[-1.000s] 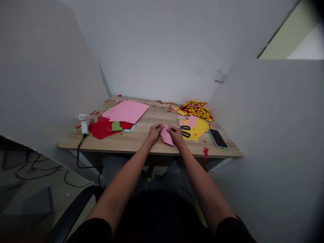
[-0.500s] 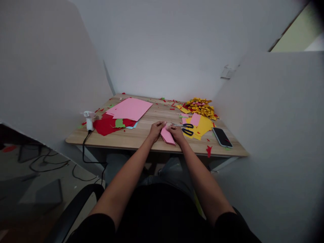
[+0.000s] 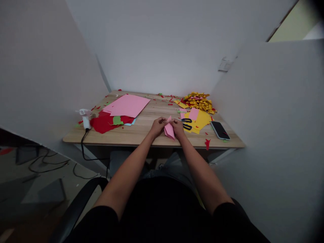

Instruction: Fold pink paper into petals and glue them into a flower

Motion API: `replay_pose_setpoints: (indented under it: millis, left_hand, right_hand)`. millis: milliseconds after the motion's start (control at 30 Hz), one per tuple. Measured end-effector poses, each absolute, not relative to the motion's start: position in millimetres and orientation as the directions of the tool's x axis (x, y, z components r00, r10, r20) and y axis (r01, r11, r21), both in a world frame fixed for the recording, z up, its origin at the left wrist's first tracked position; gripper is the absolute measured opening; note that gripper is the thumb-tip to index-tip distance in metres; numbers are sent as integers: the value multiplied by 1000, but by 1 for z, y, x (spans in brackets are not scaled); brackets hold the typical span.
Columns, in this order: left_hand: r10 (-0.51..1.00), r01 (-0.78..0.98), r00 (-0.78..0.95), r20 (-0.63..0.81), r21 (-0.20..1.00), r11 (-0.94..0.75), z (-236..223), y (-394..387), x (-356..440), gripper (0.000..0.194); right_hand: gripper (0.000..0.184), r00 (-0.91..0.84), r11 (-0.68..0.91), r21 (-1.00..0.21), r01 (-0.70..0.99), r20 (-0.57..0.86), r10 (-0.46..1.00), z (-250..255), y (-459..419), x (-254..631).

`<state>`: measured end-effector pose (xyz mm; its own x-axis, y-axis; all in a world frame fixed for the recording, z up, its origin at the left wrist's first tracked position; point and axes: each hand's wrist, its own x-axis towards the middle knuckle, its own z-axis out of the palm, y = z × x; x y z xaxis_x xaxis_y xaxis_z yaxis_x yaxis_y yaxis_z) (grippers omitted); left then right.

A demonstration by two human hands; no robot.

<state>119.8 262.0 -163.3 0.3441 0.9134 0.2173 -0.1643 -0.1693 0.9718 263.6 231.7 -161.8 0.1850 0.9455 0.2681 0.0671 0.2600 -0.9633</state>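
Observation:
A folded piece of pink paper is held between my two hands above the table's front edge. My left hand pinches its left side near the top. On the other side, the fingers of my right hand grip its upper right part. The paper's top end sticks up between my fingers, and its lower end points toward me. Just right of my right hand lie scissors, their black handles showing while the blades are mostly hidden.
Pink sheets and red paper lie left, beside a white glue gun with a black cord. Right are yellow sheets, a pile of yellow paper pieces and a phone. Scraps litter the wooden table.
My hands have drawn a little closer together, and the pink paper has turned more upright, its top now poking above my fingers. The camera view has shifted slightly.

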Motion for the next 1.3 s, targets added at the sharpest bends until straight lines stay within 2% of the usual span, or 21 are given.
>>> replay_pose_setpoints:
  millis: [133, 367, 767, 1100, 1300]
  left_hand:
    - [888, -113, 408, 210, 977, -179, -168, 262, 122, 30]
    - [863, -81, 462, 203, 979, -186, -169, 259, 122, 33]
    - [854, 4, 487, 182, 978, -210, -168, 260, 119, 35]
    - [838, 7, 504, 210, 969, -247, -167, 259, 118, 35]
    - [818, 13, 530, 223, 963, -270, -165, 257, 119, 33]
  right_hand:
    - [27, 281, 276, -961, 27, 272, 920, -165, 234, 267]
    - [28, 314, 299, -954, -4, 283, 906, -167, 236, 268]
    - [29, 280, 268, -963, 42, 268, 922, -164, 234, 265]
    - [30, 233, 210, -978, -3, 203, 951, -166, 234, 269]
    - [32, 252, 222, -975, -7, 213, 944, -168, 236, 272]
